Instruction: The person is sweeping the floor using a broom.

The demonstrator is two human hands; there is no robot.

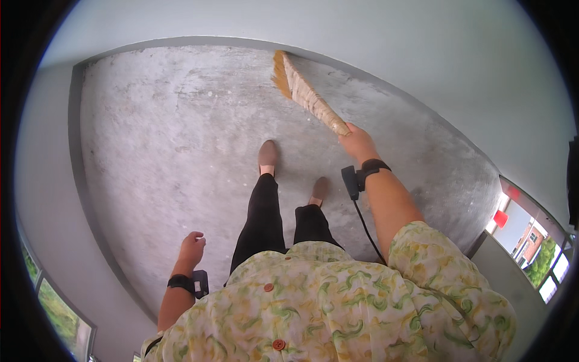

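My right hand [358, 144] is closed around the handle of a straw hand broom [316, 100]. Its wrapped body slants away up and to the left, and the yellow-brown bristles rest on the concrete floor [181, 135] close to the far wall's base. Down at the lower left, my left hand [193, 248] hangs beside my body with its fingers loosely curled. I see nothing in it, though the palm side is mostly hidden. Each wrist carries a black strap with a small device; a cable runs from the right one [350, 182].
A grey skirting band [203, 41] runs along the pale walls [362, 31] ahead and at the left. My brown shoes [268, 154] stand mid-floor. To the right an opening [520, 235] shows a red object [500, 219] and buildings outside. At the lower left is a window [59, 312].
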